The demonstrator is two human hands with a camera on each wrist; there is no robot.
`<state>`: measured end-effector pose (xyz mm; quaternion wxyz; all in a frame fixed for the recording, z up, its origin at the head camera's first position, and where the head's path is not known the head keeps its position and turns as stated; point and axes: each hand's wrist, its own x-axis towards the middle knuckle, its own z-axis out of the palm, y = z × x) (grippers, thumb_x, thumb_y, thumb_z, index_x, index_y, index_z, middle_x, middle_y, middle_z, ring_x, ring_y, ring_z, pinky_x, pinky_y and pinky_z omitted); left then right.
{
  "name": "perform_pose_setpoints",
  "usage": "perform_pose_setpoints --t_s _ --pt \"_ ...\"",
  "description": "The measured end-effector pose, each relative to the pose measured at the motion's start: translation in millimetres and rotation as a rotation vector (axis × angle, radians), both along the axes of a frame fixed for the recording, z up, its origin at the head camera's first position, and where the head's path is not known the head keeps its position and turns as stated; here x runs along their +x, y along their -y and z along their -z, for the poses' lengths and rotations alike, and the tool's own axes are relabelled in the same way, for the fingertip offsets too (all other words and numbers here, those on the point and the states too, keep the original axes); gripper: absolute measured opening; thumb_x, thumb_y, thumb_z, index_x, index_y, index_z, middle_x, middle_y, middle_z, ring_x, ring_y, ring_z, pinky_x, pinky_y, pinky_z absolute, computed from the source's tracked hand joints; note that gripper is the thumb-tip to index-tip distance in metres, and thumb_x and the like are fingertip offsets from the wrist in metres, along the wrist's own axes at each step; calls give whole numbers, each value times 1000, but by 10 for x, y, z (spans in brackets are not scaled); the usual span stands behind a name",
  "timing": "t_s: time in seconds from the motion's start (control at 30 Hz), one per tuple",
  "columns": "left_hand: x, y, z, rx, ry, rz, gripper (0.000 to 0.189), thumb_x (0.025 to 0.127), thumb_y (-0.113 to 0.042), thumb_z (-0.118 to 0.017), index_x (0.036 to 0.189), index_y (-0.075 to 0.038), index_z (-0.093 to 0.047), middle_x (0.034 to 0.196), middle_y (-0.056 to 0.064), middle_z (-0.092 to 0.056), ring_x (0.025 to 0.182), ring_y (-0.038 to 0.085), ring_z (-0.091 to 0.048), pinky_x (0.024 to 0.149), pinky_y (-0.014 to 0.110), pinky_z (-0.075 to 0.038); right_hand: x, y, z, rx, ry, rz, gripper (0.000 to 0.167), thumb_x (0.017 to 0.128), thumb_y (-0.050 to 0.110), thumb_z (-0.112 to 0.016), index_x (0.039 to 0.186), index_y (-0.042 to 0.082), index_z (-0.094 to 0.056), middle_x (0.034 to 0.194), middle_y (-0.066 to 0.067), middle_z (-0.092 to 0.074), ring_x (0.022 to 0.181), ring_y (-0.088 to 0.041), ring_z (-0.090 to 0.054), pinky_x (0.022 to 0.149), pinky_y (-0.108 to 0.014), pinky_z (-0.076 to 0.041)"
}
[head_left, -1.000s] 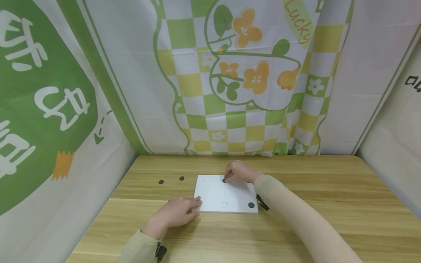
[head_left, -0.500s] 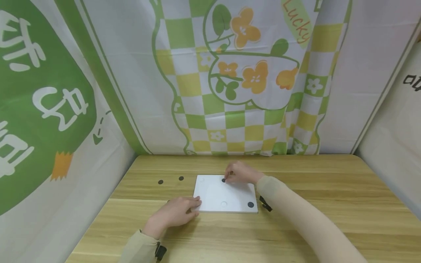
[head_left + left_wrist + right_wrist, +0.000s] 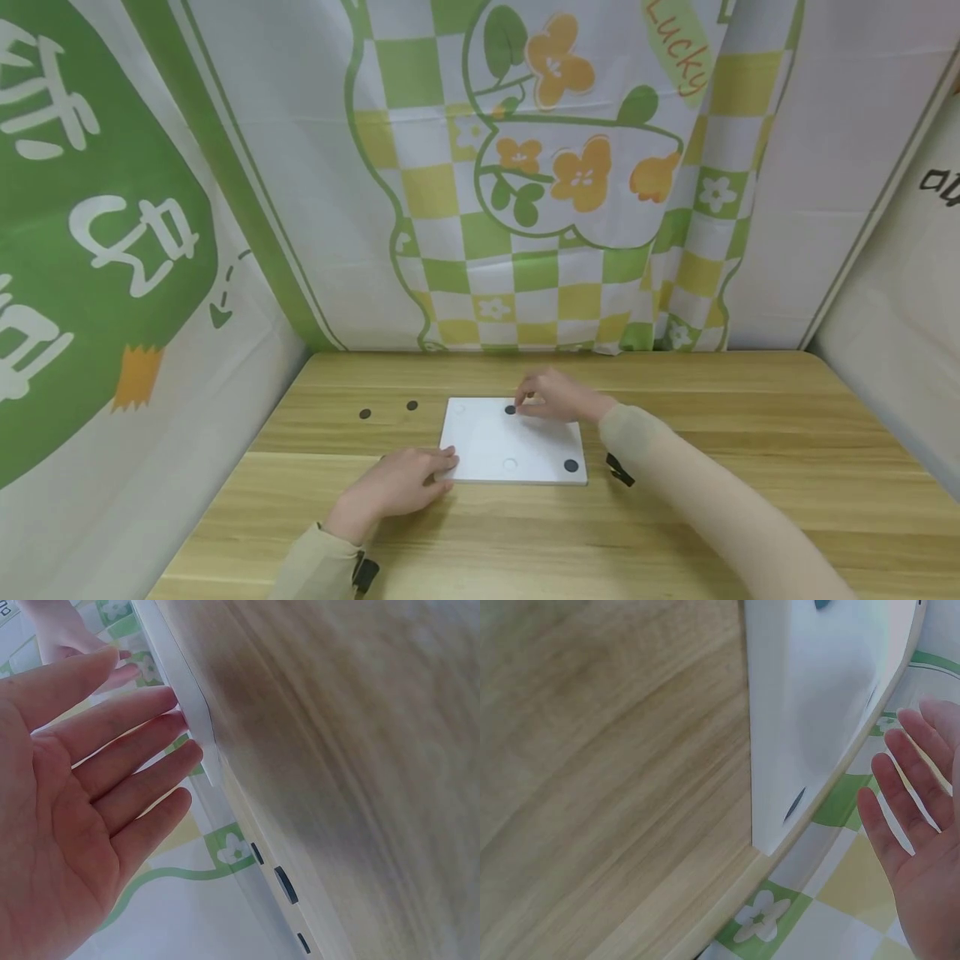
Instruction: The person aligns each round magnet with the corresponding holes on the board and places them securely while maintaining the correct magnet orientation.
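A white rectangular board (image 3: 480, 442) with shallow round recesses lies on the wooden table. My left hand (image 3: 401, 483) rests its straight fingertips on the board's left edge, which the left wrist view also shows. At the far side of the board, my right hand (image 3: 557, 395) has its fingertips right beside a dark round disc (image 3: 510, 410) that sits on the board. Relaxed, slightly bent fingers show in the right wrist view. Another dark disc (image 3: 571, 466) lies at the near right corner. A third disc (image 3: 795, 804) shows in the right wrist view, hidden behind the hand in the head view.
Two loose dark discs (image 3: 412, 406) lie on the table (image 3: 675, 517) left of the board; the left wrist view shows one more loose disc (image 3: 286, 885). A printed curtain (image 3: 525, 275) hangs behind the table, with cloth walls at both sides.
My right hand has drawn slightly to the right, its fingertips coming off the far middle disc, which now shows more fully. My left hand stays at the board's edge.
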<state>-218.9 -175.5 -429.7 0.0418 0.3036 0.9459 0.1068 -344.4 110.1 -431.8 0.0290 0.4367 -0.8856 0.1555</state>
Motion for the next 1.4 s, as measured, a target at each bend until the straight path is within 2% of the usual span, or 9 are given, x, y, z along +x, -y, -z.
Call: perform_pose_setpoints --t_s 0.4,0.73,0.9,1.1,1.4 --pt "16 4 -7 -6 -10 4 41 94 -29 -58 128 -7 -60 136 9 -55 123 29 -54 103 46 -45 198 -95 -54 35 15 16 22 92 29 -61 106 14 -71 111 -2 -68 107 -20 -61 95 -38 -51" --pt "10 -2 -15 2 -14 7 40 94 -28 -58 127 -7 -60 136 9 -56 123 31 -54 102 47 -46 309 -203 -1 -30 -58 -35 21 92 23 -62 106 10 -71 107 -3 -69 99 -18 -64 87 -33 -55" --pt "3 -4 -14 4 -10 5 40 94 -28 -58 127 -7 -61 136 9 -56 123 31 -54 102 47 -45 395 -242 0 -14 -14 -6 25 93 27 -61 110 11 -70 112 -2 -67 105 -18 -63 91 -35 -54" --pt "6 -13 -18 6 -9 6 39 93 -27 -58 127 -7 -61 135 10 -56 123 31 -55 102 47 -45 496 -277 -18 -25 -27 -24 26 93 25 -61 111 9 -69 112 -5 -67 103 -19 -64 89 -35 -55" --pt "11 -31 -40 13 -6 7 39 93 -26 -59 126 -6 -61 135 11 -56 122 32 -55 102 48 -45 621 -354 -5 12 30 9 33 95 29 -57 120 9 -65 123 -7 -64 115 -24 -59 97 -39 -51"
